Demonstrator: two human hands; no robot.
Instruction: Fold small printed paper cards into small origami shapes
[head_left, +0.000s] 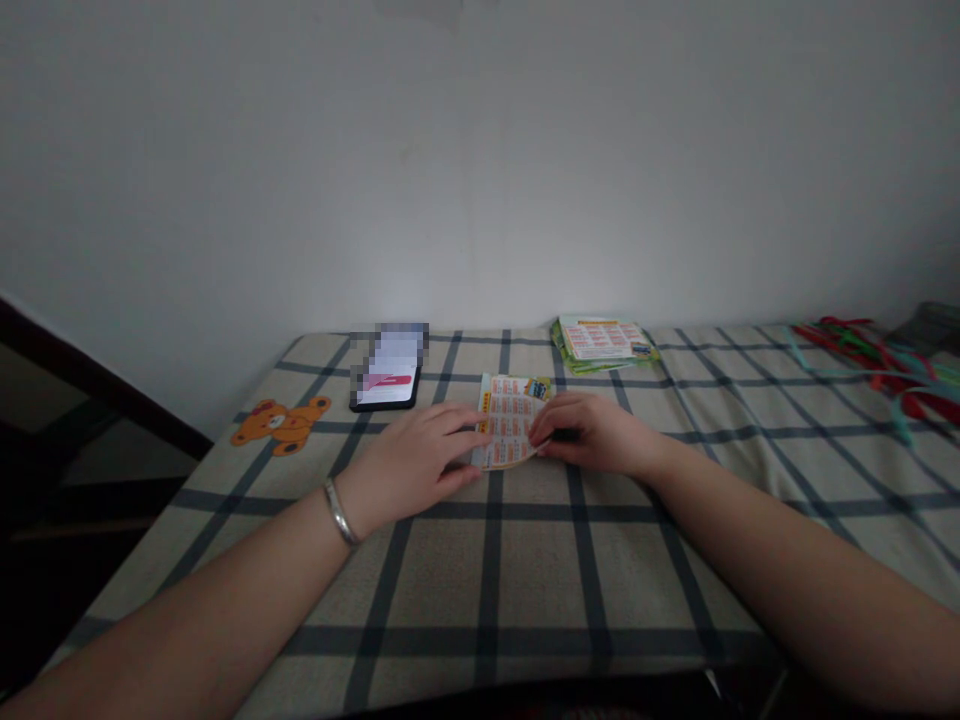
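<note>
A printed paper leaflet (511, 420) with orange tables lies on the checked cloth between my hands, its near edge curled up. My left hand (415, 462), with a silver bangle on the wrist, rests on the leaflet's left edge with its fingers pressed down. My right hand (592, 430) pinches the leaflet's right edge, fingers bent over the paper. Both forearms lie across the cloth.
A lit phone (388, 374) lies left of the leaflet. A stack of similar leaflets (602, 342) sits near the wall. Red and green ribbons (885, 370) lie at the far right. An orange bear print (279, 423) marks the checked cloth (525, 570); its left edge drops off.
</note>
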